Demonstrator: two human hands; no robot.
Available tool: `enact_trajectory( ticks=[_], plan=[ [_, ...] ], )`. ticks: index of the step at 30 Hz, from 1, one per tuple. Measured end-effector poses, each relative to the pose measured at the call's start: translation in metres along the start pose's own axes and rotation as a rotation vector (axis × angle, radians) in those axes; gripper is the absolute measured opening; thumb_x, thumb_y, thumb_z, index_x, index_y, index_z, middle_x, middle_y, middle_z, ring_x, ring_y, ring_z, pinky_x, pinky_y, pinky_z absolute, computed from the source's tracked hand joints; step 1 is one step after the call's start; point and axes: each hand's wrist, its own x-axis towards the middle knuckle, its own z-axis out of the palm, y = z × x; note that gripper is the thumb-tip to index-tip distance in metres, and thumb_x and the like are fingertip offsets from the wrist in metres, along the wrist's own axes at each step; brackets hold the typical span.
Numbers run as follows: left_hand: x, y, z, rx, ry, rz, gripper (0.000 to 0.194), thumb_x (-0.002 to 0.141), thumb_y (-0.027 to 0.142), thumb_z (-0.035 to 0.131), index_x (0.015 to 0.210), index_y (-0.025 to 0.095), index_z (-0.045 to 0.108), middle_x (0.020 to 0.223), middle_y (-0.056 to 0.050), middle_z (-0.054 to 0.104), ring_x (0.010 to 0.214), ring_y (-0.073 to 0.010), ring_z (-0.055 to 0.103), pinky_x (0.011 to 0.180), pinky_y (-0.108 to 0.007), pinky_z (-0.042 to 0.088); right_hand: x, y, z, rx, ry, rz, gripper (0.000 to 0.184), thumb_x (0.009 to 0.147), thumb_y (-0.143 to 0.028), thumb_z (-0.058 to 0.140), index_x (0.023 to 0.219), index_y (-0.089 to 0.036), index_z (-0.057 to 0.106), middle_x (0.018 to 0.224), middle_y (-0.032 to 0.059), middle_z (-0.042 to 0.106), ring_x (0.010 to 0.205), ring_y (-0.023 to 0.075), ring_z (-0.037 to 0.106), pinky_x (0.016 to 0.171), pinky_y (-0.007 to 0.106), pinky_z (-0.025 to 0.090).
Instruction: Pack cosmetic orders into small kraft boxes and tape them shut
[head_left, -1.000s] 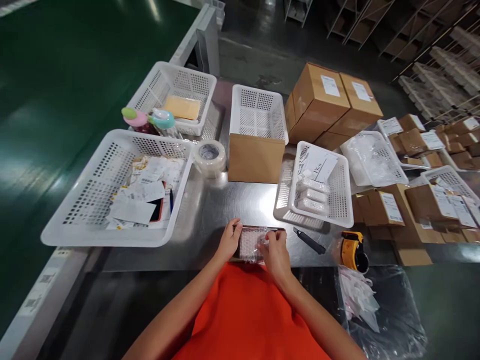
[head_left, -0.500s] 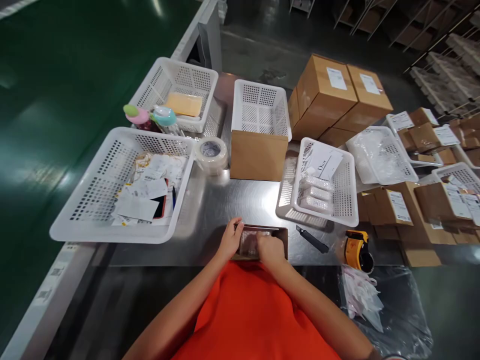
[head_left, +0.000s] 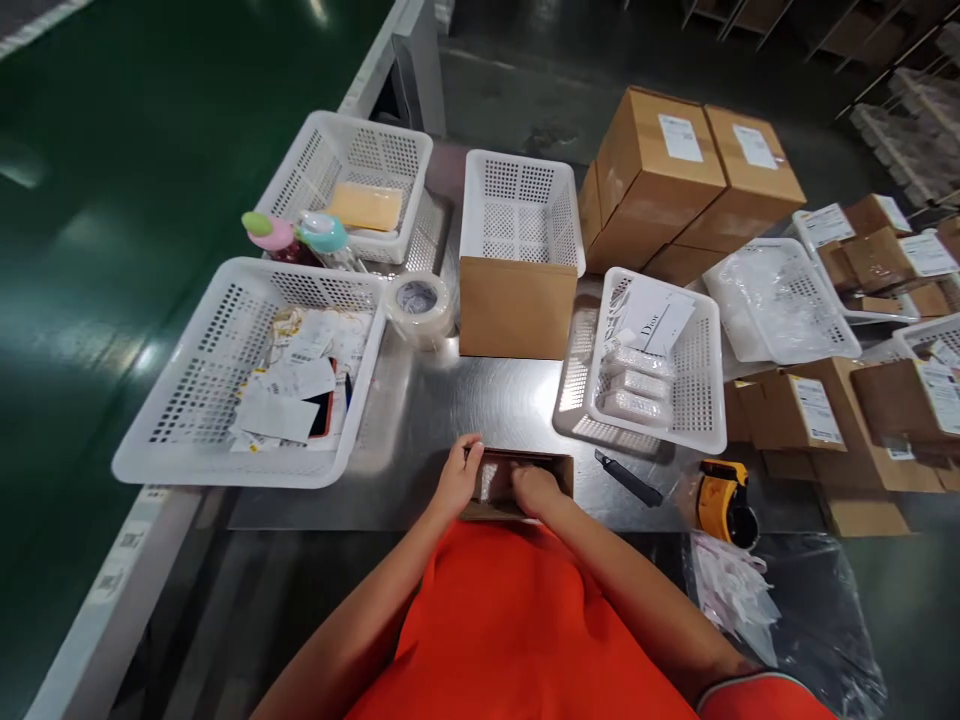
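While left hand point(head_left: 459, 478) grips wall of small open brown cardboard box point(head_left: 559, 470) at steel table's point(head_left: 487, 400) near edge, I see right hand point(head_left: 534, 490), fingers curled, now pushing bubble-wrapped item point(head_left: 491, 482) deeper inside; earlier it sat higher; packing nearly seated.

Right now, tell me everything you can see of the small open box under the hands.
The small brown box looks like cardboard, shallow and open at the top. It lies flat on the steel table at its near edge. The left hand grips its left end; the right hand reaches into it, pressing on a bubble-wrapped item that is mostly hidden. No label shows.
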Motion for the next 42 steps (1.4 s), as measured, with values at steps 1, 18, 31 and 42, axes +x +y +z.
enact_trajectory(
  ticks=[1,18,31,42],
  plan=[
    [0.000,0.001,0.000,0.003,0.001,0.003,0.043,0.094,0.051,0.042,0.114,0.017,0.057,0.118,-0.015,0.066,0.114,-0.0269,0.061,0.105,-0.045,0.044,-0.002,0.000,-0.002,-0.002,-0.018,-0.028,0.036,0.089,-0.007,0.051,0.123,-0.007,0.064,0.109,0.0242,0.073,0.101,0.0323,0.072,0.081,0.041,0.058],
    [-0.004,0.003,-0.004,0.065,-0.014,0.005,0.042,0.095,0.054,0.037,0.112,0.020,0.056,0.118,-0.012,0.066,0.113,-0.0232,0.061,0.105,-0.041,0.044,-0.007,0.002,-0.004,0.184,-0.048,-0.225,0.041,0.078,-0.009,0.060,0.118,-0.012,0.069,0.116,0.0175,0.071,0.102,0.0272,0.069,0.086,0.035,0.055],
    [-0.008,-0.003,-0.031,-0.372,-0.393,-0.199,0.068,0.079,0.058,0.062,0.138,0.025,0.050,0.135,-0.011,0.060,0.117,-0.0284,0.062,0.099,-0.042,0.052,-0.039,0.101,0.031,1.217,0.364,-0.165,0.050,0.087,-0.042,0.060,0.132,-0.020,0.055,0.142,0.0128,0.056,0.128,0.0215,0.054,0.102,0.039,0.047],
    [-0.003,-0.033,-0.011,0.115,-0.124,0.115,0.115,0.068,0.057,0.077,0.154,0.030,0.005,0.148,-0.018,0.040,0.132,-0.0314,0.052,0.109,-0.051,0.042,-0.025,0.093,0.061,1.050,0.453,-0.220,0.093,0.073,-0.034,0.076,0.150,-0.018,0.026,0.144,0.0190,0.050,0.129,0.0240,0.053,0.106,0.041,0.043]
  ],
)
